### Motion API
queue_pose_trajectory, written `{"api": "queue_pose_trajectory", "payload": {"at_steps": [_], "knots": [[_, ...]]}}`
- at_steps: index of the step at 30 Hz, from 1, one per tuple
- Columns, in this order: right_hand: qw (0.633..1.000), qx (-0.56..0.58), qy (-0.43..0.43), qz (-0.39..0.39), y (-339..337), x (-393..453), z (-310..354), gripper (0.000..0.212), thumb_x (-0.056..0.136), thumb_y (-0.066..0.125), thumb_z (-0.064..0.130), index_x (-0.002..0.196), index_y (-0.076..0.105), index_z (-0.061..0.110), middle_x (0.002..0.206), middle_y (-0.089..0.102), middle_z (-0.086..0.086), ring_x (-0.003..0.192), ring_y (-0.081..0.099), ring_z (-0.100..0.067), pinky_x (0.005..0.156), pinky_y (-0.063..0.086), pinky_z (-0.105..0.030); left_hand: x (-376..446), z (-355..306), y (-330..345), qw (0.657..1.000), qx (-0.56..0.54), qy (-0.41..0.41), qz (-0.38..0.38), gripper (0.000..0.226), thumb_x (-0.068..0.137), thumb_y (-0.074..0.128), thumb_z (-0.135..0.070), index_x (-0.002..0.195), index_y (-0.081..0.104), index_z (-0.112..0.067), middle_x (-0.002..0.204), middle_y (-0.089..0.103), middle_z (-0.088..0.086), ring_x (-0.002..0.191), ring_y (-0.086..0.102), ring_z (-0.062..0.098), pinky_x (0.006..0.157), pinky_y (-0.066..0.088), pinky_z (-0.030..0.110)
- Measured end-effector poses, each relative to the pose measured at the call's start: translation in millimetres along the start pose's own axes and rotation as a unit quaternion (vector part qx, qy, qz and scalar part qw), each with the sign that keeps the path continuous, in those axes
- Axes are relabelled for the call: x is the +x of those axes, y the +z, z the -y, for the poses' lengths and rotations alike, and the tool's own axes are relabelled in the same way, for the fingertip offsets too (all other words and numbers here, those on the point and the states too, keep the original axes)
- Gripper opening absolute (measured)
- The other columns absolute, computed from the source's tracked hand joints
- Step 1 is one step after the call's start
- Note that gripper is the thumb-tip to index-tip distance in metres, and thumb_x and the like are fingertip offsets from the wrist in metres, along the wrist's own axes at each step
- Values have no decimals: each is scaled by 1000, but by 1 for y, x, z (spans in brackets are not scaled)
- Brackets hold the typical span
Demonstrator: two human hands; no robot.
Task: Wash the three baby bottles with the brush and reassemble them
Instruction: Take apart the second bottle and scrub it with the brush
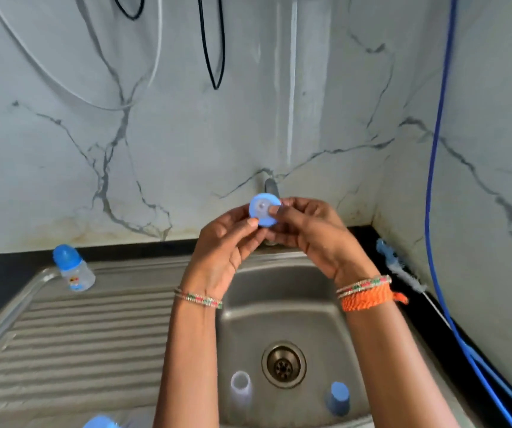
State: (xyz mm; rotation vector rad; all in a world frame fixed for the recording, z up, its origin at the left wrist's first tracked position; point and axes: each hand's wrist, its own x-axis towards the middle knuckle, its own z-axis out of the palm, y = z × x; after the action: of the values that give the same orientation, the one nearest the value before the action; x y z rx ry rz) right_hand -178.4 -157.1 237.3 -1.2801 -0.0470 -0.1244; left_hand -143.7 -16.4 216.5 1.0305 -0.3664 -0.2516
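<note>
Pinching blue ring [264, 210] — both hands [228, 239] [307, 230].

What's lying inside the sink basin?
In the sink an open clear bottle body and a blue cap flank the drain. The forearms cover parts of the basin floor, so anything beneath them stays hidden.

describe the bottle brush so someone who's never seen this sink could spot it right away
Start at the steel sink and look right to the black counter strip along the side wall. The bottle brush lies there, beyond the right hand. Unlike the smooth blue cable beside it, it has fuzzy blue and white bristles on a thin wire.
</note>
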Motion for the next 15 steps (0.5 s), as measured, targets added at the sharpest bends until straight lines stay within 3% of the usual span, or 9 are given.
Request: {"api": "queue_pose_trajectory", "payload": {"at_steps": [7,15], "knots": [[998,-52,1,-28,1,-5,2,13,88,64,6,98,65,-3,88,70,-18,79,69,-20,77,59,-28,-8,6,7,999,-49,-10,-22,18,91,48,-2,100,63,-3,86,72,5,81,68,10,78,56,20],[991,-130,-27,-21,0,2,-14,13,90,61,6,99,69,0,83,72,-13,76,71,-15,75,58,-25,-3,21,16,993,23,1,-119,7,82,67,-5,89,67,-4,81,71,9,77,68,15,77,57,24]]}}
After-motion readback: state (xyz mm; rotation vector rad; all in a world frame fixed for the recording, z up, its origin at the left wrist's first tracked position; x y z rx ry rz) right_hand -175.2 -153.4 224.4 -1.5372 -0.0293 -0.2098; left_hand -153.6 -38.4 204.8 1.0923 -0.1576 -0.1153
